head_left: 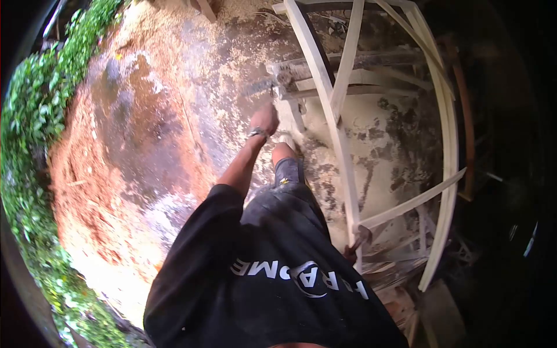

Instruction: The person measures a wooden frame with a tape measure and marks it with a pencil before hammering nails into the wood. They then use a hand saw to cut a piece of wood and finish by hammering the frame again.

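My left hand (266, 119), with a watch (257, 133) on its wrist, reaches forward and is closed. A blurred dark tool (256, 87) extends beyond its fingers; its kind does not show clearly. Just right of this hand is the end of a rough wooden bench (284, 76). My right hand (362, 236), close to my right side, is wrapped around the long pale beam (342, 153) of a wooden frame. That frame also has a curved far rail (448, 174), a slanted crosspiece (415, 200) and a diagonal brace (350, 55).
Sawdust (380, 174) covers much of the ground, beside a dark wet patch (139, 116) and reddish shavings (96, 197). Green plants (35, 127) line the left edge. Scrap wood (400, 301) lies low on the right, where deep shadow hides much.
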The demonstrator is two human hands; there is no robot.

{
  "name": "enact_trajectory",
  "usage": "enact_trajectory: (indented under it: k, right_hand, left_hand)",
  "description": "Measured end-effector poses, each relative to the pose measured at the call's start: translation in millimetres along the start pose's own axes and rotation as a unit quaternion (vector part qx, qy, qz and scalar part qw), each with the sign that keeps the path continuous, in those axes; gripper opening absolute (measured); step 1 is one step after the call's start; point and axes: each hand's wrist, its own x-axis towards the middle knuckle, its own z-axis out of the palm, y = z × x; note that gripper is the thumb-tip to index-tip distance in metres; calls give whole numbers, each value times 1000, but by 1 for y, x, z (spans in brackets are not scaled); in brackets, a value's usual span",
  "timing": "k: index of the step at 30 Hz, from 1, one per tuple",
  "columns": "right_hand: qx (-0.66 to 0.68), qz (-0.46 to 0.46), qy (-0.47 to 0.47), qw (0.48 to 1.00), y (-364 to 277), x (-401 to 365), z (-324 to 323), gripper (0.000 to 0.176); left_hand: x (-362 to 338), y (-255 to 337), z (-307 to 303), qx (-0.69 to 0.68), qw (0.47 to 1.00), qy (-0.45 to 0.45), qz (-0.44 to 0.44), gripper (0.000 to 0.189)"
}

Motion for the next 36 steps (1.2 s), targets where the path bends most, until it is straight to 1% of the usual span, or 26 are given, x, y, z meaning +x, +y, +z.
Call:
enact_trajectory:
  k: [1,4,5,7,9,10,13,15,16,17,18,19,20,21,23,24,25,26,27,28,29,31,32,33,35,36]
  right_hand:
    - [-17,11,18,1000,1,6,5,61]
    - [-59,59,91,992,-19,17,13,60]
    - [-65,75,118,988,-25,15,21,60]
    - [-73,103,177,976,-32,4,47,60]
    - [-89,125,227,962,-51,-16,76,60]
    - [-104,133,243,955,-62,-29,89,60]
    - [-76,109,285,949,-130,-18,110,56]
    - [-77,44,323,942,-191,-2,117,53]
    - [-116,127,282,944,-213,12,118,54]
    - [-69,8,306,949,-276,22,117,60]
    - [-179,183,209,944,-242,37,130,64]
    - [-150,81,267,949,-295,48,137,70]
    - [-96,46,280,954,-334,62,148,59]
    - [-104,82,249,959,-384,71,155,51]
    - [-43,101,193,975,-530,80,161,41]
    - [-14,99,182,978,-546,86,184,39]
    - [-34,23,255,966,-558,90,217,34]
    - [-10,99,222,970,-614,82,235,34]
    - [-15,104,215,971,-656,76,257,30]
    - [29,87,239,967,-684,71,289,29]
    - [31,107,195,975,-710,62,313,27]
    - [-14,84,164,983,-737,47,382,27]
    - [85,130,165,974,-755,37,410,30]
    - [69,139,158,975,-784,37,428,36]
    - [11,215,86,973,-847,48,431,38]
    - [26,185,121,975,-866,57,430,38]
  left_hand:
    - [16,14,-14,15,999,26,13,39]
    - [84,28,-30,178,970,12,166,75]
    - [111,20,-16,206,953,23,221,76]
    - [151,26,-15,308,903,-80,288,67]
    - [188,-4,20,206,900,-21,385,54]
    - [197,-2,12,198,894,-80,395,46]
    - [213,-9,-18,106,894,-136,413,44]
    - [215,-31,-39,-7,941,-192,280,45]
    - [223,-26,-77,-30,949,-222,223,49]
    - [230,-27,-120,-48,950,-259,166,54]
    - [242,-47,-138,-62,955,-274,99,60]
    - [260,-69,-150,-73,954,-290,36,67]
    - [275,-93,-164,-102,958,-269,9,69]
    - [294,-118,-176,-130,959,-251,-20,71]
    - [366,-209,-180,-77,954,-278,81,56]
    - [416,-268,-168,-4,933,-286,218,49]
    - [463,-315,-171,48,898,-296,322,43]
    - [505,-305,-209,-32,901,-370,226,36]
    - [547,-291,-251,-119,892,-422,111,32]
    - [588,-273,-294,-189,874,-448,-4,33]
    - [619,-222,-346,-255,852,-431,-151,37]
    - [708,-200,-390,-250,853,-426,-172,40]
    - [735,-170,-410,-241,867,-408,-154,38]
    - [755,-135,-435,-232,880,-389,-140,39]
    - [817,-111,-452,-194,872,-425,-148,37]
    - [839,-100,-450,-150,896,-399,-127,36]
